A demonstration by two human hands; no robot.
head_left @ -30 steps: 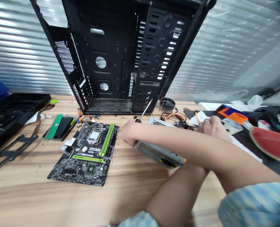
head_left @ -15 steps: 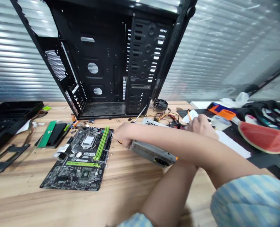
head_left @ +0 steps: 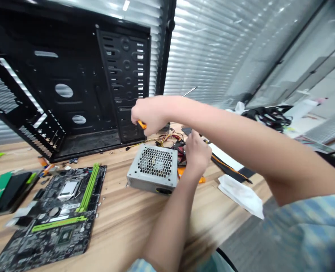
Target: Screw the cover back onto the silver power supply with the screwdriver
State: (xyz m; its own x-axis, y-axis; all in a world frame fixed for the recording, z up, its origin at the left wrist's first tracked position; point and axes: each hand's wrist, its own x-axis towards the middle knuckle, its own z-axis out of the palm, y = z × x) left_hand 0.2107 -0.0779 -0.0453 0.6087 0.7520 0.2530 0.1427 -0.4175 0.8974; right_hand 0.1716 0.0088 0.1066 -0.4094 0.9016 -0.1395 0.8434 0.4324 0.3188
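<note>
My right hand [head_left: 149, 115] is raised above the table in front of the black computer case [head_left: 79, 71]. It is closed around the orange handle of a screwdriver [head_left: 190, 91], whose metal shaft sticks out behind my forearm, pointing up and right. Below it sits a grey power supply [head_left: 153, 166] with its honeycomb grille facing up. My left arm passes under the right one. Fingers curled, my left hand [head_left: 197, 151] is just right of the power supply, by bundled cables [head_left: 169, 138]; what it grips is hidden. Orange pieces [head_left: 201, 180] lie beneath that wrist.
A motherboard [head_left: 62, 211] with green slots lies at front left, beside a green-and-black part [head_left: 11, 192]. To the right are a white folded cloth or paper [head_left: 241, 194] and a dark mat [head_left: 229, 170]. Small screws and bits are scattered near the case.
My right hand has lifted off the power supply with the screwdriver, uncovering its grille. My left hand has come in close beside the power supply. The view has swung right.
</note>
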